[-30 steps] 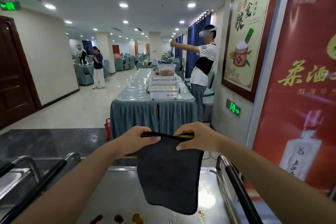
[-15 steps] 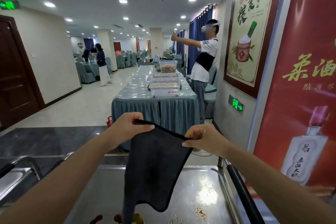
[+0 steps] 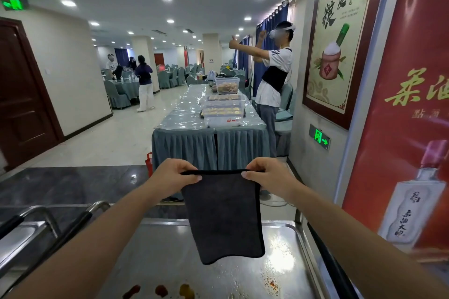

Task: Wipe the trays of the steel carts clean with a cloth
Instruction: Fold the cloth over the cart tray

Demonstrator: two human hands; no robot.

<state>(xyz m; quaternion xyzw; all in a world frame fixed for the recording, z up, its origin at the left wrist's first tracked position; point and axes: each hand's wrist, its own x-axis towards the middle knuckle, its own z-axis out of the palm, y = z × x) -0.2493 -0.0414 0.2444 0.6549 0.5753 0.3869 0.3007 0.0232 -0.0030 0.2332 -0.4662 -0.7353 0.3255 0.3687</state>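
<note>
Head view: the left hand (image 3: 170, 178) and right hand (image 3: 266, 175) each pinch a top corner of a dark cloth (image 3: 222, 216), holding its upper edge taut between them. The cloth hangs straight down from the fingers, above the far edge of a steel tray (image 3: 286, 262). Red and brown stains (image 3: 160, 290) lie near the tray's near edge.
</note>
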